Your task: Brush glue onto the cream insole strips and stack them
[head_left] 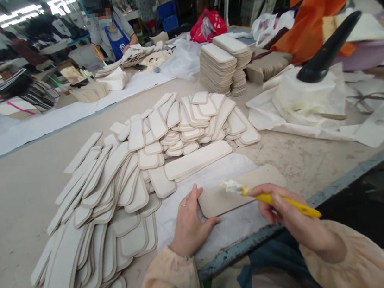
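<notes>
My right hand point(286, 209) is closed round the yellow handle of a brush point(286, 202). White paste coats the bristles, which are over a flat beige board panel point(243, 191) with rounded corners. The panel lies on a white sheet point(172, 207) near the table's front edge. At the panel's left end rests my left hand point(192, 223), thumb and fingers apart along its edge, steadying rather than gripping it. Just beyond is a short stack of similar long panels point(199, 159).
Loose overlapping panels point(114, 195) spread across the left and middle of the table. Neat panel stacks point(217, 66) stand behind. A white tub point(301, 93) with a black handle-like piece sits right, near scissors point(364, 97). Across the table a person point(116, 36) in a blue apron works.
</notes>
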Available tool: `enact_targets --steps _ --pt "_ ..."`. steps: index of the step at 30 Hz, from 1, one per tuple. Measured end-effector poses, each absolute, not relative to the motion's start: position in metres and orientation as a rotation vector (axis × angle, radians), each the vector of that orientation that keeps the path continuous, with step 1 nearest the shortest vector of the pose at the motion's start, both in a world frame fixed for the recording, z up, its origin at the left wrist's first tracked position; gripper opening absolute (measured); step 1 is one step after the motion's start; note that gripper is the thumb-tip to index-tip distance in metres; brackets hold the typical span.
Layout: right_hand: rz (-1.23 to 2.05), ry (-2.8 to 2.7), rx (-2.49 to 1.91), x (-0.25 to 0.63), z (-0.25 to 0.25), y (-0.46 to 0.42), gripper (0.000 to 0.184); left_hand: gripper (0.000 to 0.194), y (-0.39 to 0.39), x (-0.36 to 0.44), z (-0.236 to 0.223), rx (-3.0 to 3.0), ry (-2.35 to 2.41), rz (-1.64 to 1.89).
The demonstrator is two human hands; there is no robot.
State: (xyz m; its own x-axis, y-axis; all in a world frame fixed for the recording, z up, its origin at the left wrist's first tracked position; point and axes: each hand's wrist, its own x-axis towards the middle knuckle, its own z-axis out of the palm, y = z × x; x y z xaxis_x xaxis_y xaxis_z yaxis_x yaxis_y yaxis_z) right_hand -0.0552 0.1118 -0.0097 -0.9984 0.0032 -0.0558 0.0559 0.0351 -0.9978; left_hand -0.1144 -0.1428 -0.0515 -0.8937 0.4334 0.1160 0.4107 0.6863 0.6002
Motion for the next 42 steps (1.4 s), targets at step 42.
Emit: enact_targets --steps 42 --pt "-0.915 3.013 -0.621 -0.046 0.020 0.046 0.013 0.101 -0.144 -0.113 -0.064 0.756 2.924 1.060"
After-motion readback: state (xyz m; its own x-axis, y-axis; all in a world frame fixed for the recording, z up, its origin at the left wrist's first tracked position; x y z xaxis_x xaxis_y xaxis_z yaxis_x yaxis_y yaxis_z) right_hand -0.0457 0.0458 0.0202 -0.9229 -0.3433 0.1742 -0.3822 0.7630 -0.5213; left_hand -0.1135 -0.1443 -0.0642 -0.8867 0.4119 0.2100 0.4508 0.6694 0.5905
